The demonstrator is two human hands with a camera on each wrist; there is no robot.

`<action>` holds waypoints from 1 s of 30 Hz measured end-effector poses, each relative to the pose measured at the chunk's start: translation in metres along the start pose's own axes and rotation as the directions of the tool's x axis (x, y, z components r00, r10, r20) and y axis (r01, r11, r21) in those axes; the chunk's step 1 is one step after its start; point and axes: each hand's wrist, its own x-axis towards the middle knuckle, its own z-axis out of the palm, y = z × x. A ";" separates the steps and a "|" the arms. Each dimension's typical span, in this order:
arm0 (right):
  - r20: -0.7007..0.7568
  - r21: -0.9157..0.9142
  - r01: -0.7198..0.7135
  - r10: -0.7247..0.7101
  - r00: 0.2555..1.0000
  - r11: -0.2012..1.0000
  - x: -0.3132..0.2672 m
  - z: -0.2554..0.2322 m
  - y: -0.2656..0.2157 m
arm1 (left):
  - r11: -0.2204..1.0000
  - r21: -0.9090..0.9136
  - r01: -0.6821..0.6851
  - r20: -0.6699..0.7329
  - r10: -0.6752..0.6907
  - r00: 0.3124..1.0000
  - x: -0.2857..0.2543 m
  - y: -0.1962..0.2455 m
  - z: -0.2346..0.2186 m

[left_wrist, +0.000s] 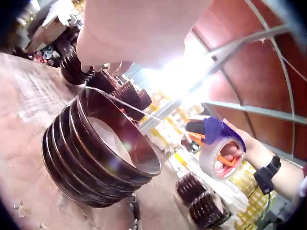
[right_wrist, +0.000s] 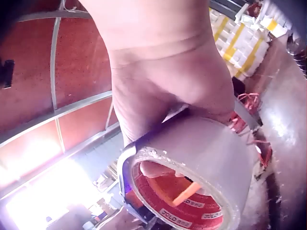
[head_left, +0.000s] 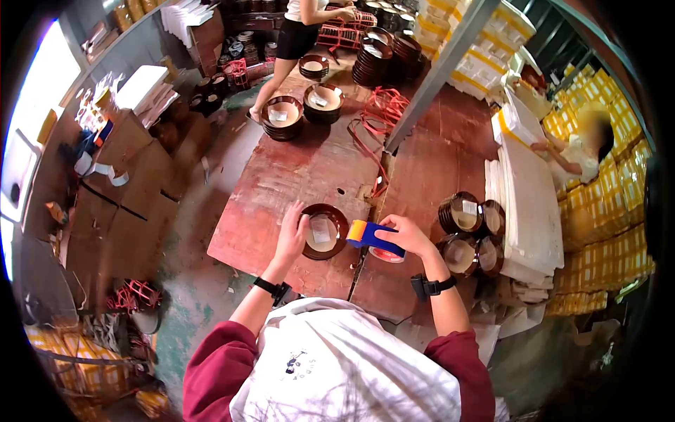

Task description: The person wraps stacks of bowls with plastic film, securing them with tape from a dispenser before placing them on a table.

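A stack of dark brown glossy bowls (left_wrist: 91,153) stands on the reddish worktable, with a pale slip of paper (head_left: 321,229) inside the top one. My left hand (head_left: 290,232) is at the left side of that stack, fingers extended along the rim. In the left wrist view, a thin pale strip (left_wrist: 127,104) runs across above the rim from near those fingers. My right hand (head_left: 404,234) grips a blue tape dispenser (head_left: 373,236) just right of the bowls. Its wide roll of clear tape (right_wrist: 201,153) has a red core. An orange part shows inside that core.
More bowl stacks (head_left: 323,98) stand farther back on the table, others (head_left: 460,253) to the right. Red strapping (head_left: 383,112) lies tangled near a grey metal post (head_left: 439,77). White foam sheets (head_left: 524,204) stand at the right beside a person (head_left: 580,151); another person (head_left: 299,35) stands at the back.
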 end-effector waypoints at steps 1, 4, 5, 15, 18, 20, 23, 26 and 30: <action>0.000 0.029 0.036 -0.036 0.999 0.999 0.000 0.000 0.012 | 0.994 0.101 -0.042 0.030 0.039 0.999 0.004 0.003 0.009; 0.009 0.079 -0.022 0.021 1.000 0.997 0.002 -0.004 0.038 | 0.958 0.288 -0.021 0.101 -0.009 0.995 0.016 0.004 0.023; 0.005 0.108 0.003 -0.004 1.000 0.994 0.003 -0.002 0.045 | 0.929 0.371 0.013 0.101 -0.054 0.993 0.017 0.004 0.025; 0.028 0.033 0.087 -0.088 0.996 0.996 0.015 -0.007 0.088 | 0.569 0.500 -0.653 0.743 0.105 0.661 0.032 0.041 0.039; 0.036 -0.184 0.061 -0.055 0.998 0.981 0.014 -0.010 0.089 | 0.461 0.503 -0.731 0.820 0.013 0.572 0.044 0.049 0.050; 0.062 -0.285 0.015 0.003 0.998 0.958 0.010 -0.008 0.084 | 0.423 0.498 -0.757 0.847 -0.049 0.529 0.047 0.054 0.055; 0.149 -0.318 -0.050 0.102 0.984 0.947 0.005 -0.004 0.082 | 0.415 0.502 -0.759 0.841 -0.029 0.540 0.044 0.050 0.057; 0.262 -0.308 -0.055 0.141 0.955 0.950 0.001 -0.010 0.077 | 0.410 0.496 -0.765 0.843 -0.017 0.538 0.044 0.051 0.058; 0.263 -0.313 -0.032 0.119 0.958 0.949 -0.006 -0.022 0.089 | 0.431 0.484 -0.761 0.843 0.004 0.538 0.047 0.047 0.059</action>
